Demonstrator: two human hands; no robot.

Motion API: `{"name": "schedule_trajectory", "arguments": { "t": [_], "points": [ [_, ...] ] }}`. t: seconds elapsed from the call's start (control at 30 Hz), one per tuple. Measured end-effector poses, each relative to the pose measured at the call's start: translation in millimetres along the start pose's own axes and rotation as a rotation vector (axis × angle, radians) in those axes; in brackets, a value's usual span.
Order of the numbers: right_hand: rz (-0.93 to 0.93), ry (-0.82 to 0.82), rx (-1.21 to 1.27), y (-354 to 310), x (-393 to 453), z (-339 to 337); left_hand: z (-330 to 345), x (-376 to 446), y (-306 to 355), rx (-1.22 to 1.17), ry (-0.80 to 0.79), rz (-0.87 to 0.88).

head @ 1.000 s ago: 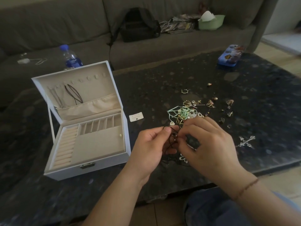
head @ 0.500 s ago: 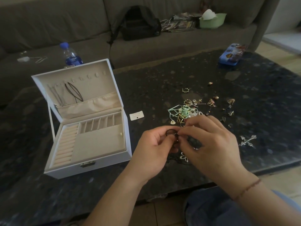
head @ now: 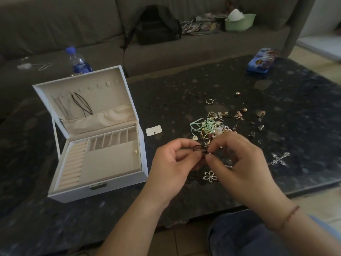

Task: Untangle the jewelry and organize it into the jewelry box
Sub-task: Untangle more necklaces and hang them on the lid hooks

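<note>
My left hand (head: 171, 165) and my right hand (head: 241, 163) both pinch a thin black cord (head: 198, 148) just above the dark table, fingertips almost touching. A silver flower pendant (head: 210, 176) hangs or lies below them. Behind my hands lies a tangled pile of jewelry (head: 210, 127) with pale green ribbon, gold rings and pearls. The white jewelry box (head: 96, 189) stands open at the left, a black cord necklace (head: 82, 104) hanging in its lid. A silver cross pendant (head: 279, 158) lies to the right of my right hand.
Loose earrings (head: 239, 115) are scattered beyond the pile. A small white card (head: 153, 130) lies between box and pile. A blue tin (head: 262, 60) sits at the table's far right. A water bottle (head: 78, 60), black bag (head: 158, 24) and green bowl (head: 239, 22) rest on the sofa.
My hands have kept working the black cord in about the same place; a small loop now stands out between my fingertips. Nothing else on the table moved.
</note>
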State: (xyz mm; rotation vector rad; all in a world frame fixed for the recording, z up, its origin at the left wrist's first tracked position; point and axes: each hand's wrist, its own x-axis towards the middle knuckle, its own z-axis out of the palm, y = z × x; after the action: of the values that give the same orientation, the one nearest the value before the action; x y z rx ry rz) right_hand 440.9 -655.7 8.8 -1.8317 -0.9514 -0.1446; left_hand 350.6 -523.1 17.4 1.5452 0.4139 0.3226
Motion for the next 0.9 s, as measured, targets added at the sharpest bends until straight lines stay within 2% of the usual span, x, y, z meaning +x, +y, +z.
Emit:
{"name": "schedule_trajectory", "arguments": {
  "t": [0.33, 0.5, 0.9],
  "points": [
    [0.278, -0.074, 0.177, 0.8, -1.5, -7.3, -0.7, 2.2, -0.6, -0.077, 0.037, -0.018],
    [0.334, -0.111, 0.321, -2.0, 0.6, -9.7, -0.1, 2.3, -1.0, -0.086, 0.042, -0.013],
    [0.348, -0.098, 0.356, 1.9, 0.2, -5.9, 0.0, 2.9, -5.8, -0.007, -0.008, -0.011]
  ]
}}
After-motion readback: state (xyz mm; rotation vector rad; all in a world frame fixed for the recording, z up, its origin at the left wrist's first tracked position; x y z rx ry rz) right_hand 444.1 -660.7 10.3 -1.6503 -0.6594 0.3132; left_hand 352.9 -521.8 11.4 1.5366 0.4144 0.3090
